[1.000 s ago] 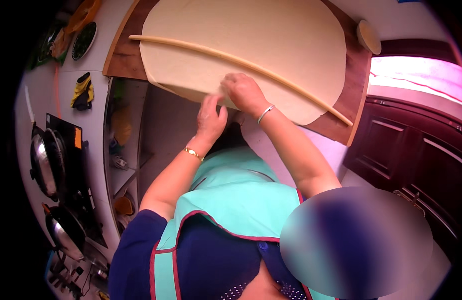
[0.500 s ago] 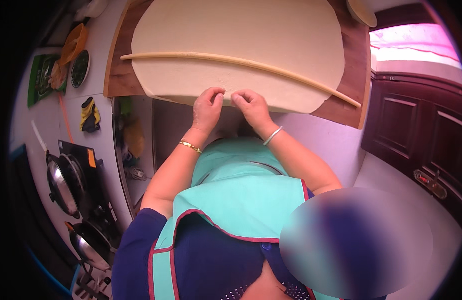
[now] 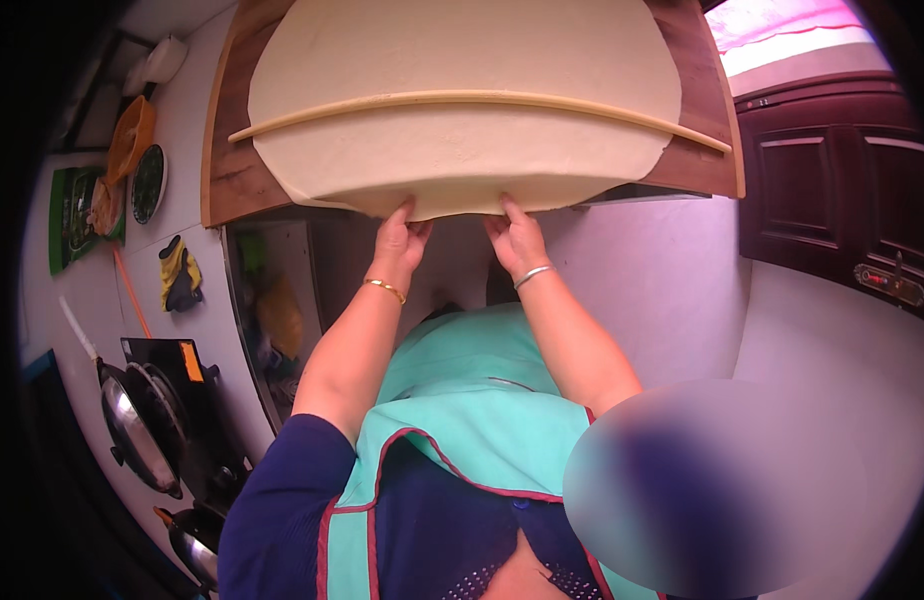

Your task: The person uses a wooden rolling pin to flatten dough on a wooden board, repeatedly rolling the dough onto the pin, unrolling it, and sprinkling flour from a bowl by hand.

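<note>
Arms, two: bare from above the elbow, reaching forward and leaning inward as I see them. Left forearm [image 3: 344, 352]: angled toward the midline. Right forearm [image 3: 582, 345]: its mirror match. Left hand [image 3: 399, 245]: pinching, thumb [image 3: 403, 209] uppermost and pointing forward, fingers [image 3: 423, 231] curled below. Right hand [image 3: 520, 240]: likewise, level with its partner, a gap between. Wrists: nearly straight.

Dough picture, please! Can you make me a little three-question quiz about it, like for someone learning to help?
1. Which thing lies across the dough: A) a knife, B) a rolling pin, C) a spoon?
2. True or false: the left hand and right hand both hold the dough's near edge.
3. Which wrist wears the gold-coloured bracelet?

Key: 1. B; 2. true; 3. the left wrist.
</note>
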`<state>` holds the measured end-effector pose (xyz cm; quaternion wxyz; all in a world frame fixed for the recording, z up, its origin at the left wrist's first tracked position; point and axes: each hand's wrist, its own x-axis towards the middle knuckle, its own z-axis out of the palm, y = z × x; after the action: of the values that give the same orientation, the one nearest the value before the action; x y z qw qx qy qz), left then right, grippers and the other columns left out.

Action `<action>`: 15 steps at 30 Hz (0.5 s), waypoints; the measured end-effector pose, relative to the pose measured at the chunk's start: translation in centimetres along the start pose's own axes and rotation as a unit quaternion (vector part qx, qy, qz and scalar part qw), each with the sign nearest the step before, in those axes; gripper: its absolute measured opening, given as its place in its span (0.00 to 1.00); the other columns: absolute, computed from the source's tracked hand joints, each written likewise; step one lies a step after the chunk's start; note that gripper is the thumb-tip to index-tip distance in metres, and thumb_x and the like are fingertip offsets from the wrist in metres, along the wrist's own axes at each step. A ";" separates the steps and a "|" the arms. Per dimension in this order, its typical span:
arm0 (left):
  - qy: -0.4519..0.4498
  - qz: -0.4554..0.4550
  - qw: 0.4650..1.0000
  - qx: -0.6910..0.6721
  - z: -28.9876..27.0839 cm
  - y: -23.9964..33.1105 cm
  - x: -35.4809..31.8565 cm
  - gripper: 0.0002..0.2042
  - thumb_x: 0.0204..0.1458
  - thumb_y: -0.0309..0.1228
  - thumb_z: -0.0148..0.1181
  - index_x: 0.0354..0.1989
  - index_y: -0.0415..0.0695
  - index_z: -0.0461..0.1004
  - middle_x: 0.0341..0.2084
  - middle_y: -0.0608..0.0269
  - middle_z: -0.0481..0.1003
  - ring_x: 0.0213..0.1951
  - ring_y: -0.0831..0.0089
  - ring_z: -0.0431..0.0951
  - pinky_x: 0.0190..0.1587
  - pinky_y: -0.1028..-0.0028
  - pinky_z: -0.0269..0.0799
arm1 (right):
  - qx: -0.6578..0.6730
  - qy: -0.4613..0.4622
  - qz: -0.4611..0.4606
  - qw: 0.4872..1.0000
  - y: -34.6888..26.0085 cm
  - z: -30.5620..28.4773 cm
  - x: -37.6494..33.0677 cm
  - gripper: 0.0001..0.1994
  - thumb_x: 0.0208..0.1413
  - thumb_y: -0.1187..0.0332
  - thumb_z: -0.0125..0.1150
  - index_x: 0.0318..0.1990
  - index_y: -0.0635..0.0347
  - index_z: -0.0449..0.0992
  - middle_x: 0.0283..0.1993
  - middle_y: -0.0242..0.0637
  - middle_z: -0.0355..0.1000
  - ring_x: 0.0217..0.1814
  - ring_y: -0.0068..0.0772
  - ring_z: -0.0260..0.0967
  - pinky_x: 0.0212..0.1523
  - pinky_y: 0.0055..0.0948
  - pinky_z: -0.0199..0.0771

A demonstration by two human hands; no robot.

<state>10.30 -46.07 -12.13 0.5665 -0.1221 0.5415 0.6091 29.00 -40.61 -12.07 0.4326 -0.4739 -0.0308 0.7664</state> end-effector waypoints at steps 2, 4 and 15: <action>-0.044 -0.010 0.999 0.024 -1.1 0.1 -2.4 0.13 0.58 0.36 0.59 0.49 0.48 0.71 0.43 0.64 0.75 0.46 0.69 0.74 0.50 0.61 0.70 | -0.049 -0.016 0.004 0.999 -1.2 -0.5 -3.1 0.10 0.57 0.66 0.62 0.46 0.52 0.74 0.43 0.28 0.73 0.46 0.27 0.68 0.48 0.36 0.68; -0.082 -0.042 0.989 0.113 -0.2 1.7 -5.9 0.13 0.61 0.38 0.54 0.50 0.48 0.70 0.40 0.64 0.77 0.40 0.72 0.77 0.44 0.66 0.75 | -0.149 -0.030 0.010 0.988 -3.9 -0.4 -5.5 0.11 0.58 0.62 0.61 0.45 0.57 0.74 0.45 0.32 0.74 0.45 0.28 0.71 0.47 0.34 0.71; -0.124 0.116 0.977 0.126 16.2 15.9 1.8 0.14 0.63 0.39 0.48 0.45 0.42 0.74 0.37 0.58 0.79 0.42 0.63 0.79 0.48 0.64 0.73 | -0.128 -0.126 -0.068 0.981 -15.3 15.7 3.7 0.15 0.63 0.61 0.51 0.47 0.65 0.73 0.45 0.39 0.75 0.48 0.33 0.73 0.46 0.32 0.74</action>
<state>4.21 -28.49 1.01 0.5657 0.0905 0.5501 0.6076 26.23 -22.81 1.00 0.4120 -0.4218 -0.2155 0.7784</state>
